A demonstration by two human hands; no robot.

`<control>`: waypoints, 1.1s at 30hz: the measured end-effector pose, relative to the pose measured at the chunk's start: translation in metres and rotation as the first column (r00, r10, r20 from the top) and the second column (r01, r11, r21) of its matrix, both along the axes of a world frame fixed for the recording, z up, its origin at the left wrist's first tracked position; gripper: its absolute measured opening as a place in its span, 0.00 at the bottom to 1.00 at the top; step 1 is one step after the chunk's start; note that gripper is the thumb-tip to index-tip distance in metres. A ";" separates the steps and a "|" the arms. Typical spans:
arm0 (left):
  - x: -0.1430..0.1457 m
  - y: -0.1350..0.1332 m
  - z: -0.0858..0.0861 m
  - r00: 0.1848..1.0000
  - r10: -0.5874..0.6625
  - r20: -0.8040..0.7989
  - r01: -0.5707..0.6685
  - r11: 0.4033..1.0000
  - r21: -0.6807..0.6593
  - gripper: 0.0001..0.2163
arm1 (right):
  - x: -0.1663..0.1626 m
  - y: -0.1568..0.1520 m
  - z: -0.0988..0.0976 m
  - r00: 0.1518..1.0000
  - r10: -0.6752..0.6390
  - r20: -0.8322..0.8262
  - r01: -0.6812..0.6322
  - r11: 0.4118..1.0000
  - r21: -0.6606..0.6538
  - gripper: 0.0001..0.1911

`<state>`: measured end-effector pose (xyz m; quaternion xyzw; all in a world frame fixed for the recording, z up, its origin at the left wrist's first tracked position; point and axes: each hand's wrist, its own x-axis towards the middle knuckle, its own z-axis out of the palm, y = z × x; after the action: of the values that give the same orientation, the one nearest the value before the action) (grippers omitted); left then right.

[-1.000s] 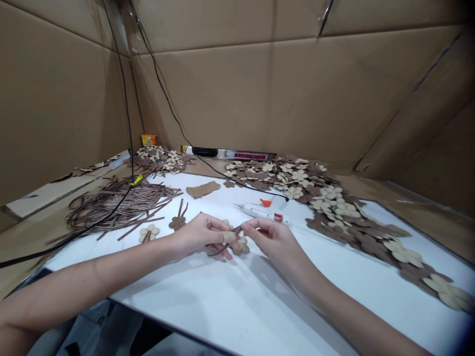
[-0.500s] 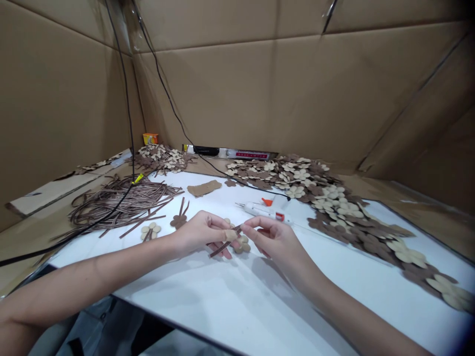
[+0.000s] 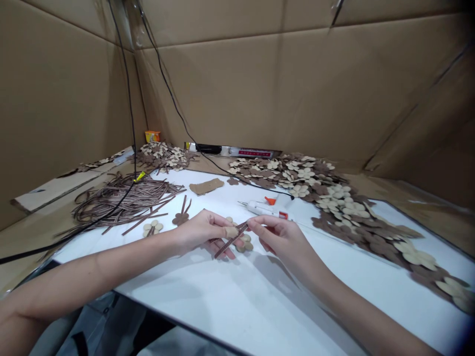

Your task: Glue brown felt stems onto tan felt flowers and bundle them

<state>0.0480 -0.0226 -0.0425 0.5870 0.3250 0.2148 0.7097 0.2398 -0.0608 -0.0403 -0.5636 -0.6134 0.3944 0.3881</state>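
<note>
My left hand (image 3: 213, 232), with a tan band around its thumb, is closed at the middle of the white board. A cream fabric flower (image 3: 245, 244) shows from behind its fingers and looks held there; part of it is hidden. My right hand (image 3: 272, 232) pinches the upper end of a brown stitched strip (image 3: 230, 241), which slants down across the left fingers. Another short strip end shows below the left palm. Left of my hands lie a cream flower (image 3: 158, 226) with strips on it and a brown flower (image 3: 180, 219) with two strips standing out behind.
A white glue gun (image 3: 261, 207) with an orange-red part lies behind my right hand. Loose brown strips (image 3: 118, 200) are heaped left. Cream and brown flowers (image 3: 334, 198) spread along the right. A cardboard scrap (image 3: 206, 186) and a black cable (image 3: 174, 106) are farther back.
The strip in my right hand has turned a little steeper across the left fingers. Both hands keep nearly the same place; the view has shifted slightly.
</note>
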 end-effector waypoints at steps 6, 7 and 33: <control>-0.002 0.001 0.001 0.999 -0.046 -0.024 0.046 0.999 0.007 0.20 | 0.001 0.001 0.003 0.999 0.016 0.045 -0.017 1.000 0.023 0.21; -0.002 0.001 0.001 0.998 -0.049 -0.027 0.049 0.999 0.008 0.20 | 0.002 0.001 0.003 0.999 0.017 0.050 -0.018 1.000 0.023 0.21; 0.007 -0.004 0.005 0.995 0.104 0.013 -0.104 0.985 0.137 0.17 | -0.008 -0.009 0.006 0.983 0.009 0.181 -0.039 0.986 0.161 0.18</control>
<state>0.0548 -0.0265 -0.0375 0.6162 0.3374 0.2753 0.6562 0.2316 -0.0701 -0.0341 -0.5555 -0.6829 0.2950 0.3714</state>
